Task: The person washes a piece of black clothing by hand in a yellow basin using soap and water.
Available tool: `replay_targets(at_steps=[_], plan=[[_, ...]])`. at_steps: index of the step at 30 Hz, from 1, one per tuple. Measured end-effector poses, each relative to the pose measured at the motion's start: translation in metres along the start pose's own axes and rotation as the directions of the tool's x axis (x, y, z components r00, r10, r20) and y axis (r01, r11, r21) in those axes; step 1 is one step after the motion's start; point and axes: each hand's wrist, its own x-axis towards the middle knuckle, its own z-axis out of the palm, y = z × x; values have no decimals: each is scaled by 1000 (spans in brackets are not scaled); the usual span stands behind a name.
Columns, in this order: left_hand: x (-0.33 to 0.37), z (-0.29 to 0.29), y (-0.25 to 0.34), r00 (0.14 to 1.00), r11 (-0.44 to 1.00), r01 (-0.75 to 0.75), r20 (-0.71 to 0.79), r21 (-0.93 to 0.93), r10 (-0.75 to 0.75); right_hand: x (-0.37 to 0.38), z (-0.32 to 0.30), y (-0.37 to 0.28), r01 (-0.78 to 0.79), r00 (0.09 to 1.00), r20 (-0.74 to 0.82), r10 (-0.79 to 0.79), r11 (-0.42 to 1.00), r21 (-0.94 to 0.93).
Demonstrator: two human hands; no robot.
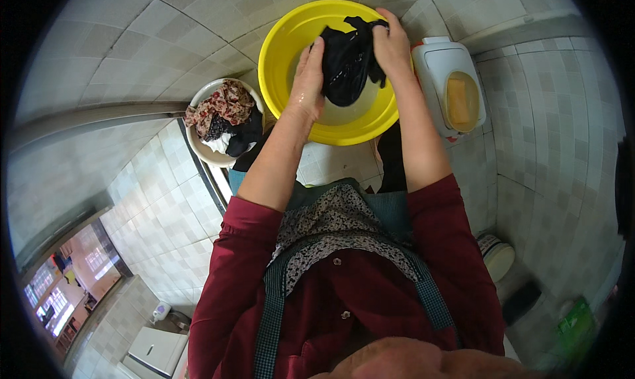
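Over a round yellow basin [291, 28] I hold a dark, wet-looking cloth garment [345, 65] between both hands. My left hand [309, 75] presses against the garment's left side, fingers pointing up and together. At its upper right, my right hand [391, 45] grips a bunched part, with the thumb over the cloth. The garment hangs in folds, with small light marks across its middle. Cloudy water [357, 111] shows in the basin below it. Exactly what kind of garment it is, I cannot tell.
Left of the yellow basin stands a pale tub [196, 146] heaped with patterned, white and black clothes [228, 111]. On the right, a white lidded container [433, 58] carries a yellowish dish with an orange bar [457, 100]. Tiled walls close in around the basin.
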Motion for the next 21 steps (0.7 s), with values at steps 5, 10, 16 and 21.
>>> replay_targets(at_steps=[5, 10, 16, 21], plan=[[-15, -4, 8, 972, 994, -102, 215, 26, 94, -15, -51, 5, -492, 820, 557, 129, 655, 573], [-34, 7, 5, 954, 921, -256, 232, 293, 192, -48, -50, -14, -105, 848, 528, -43, 963, 247], [-37, -5, 3, 933, 814, -359, 161, 456, 322, -38, -64, -1, -307, 918, 379, 118, 817, 488], [-38, -19, -15, 983, 939, -71, -136, 336, 123, -38, -72, -10, -386, 922, 364, 133, 412, 825]])
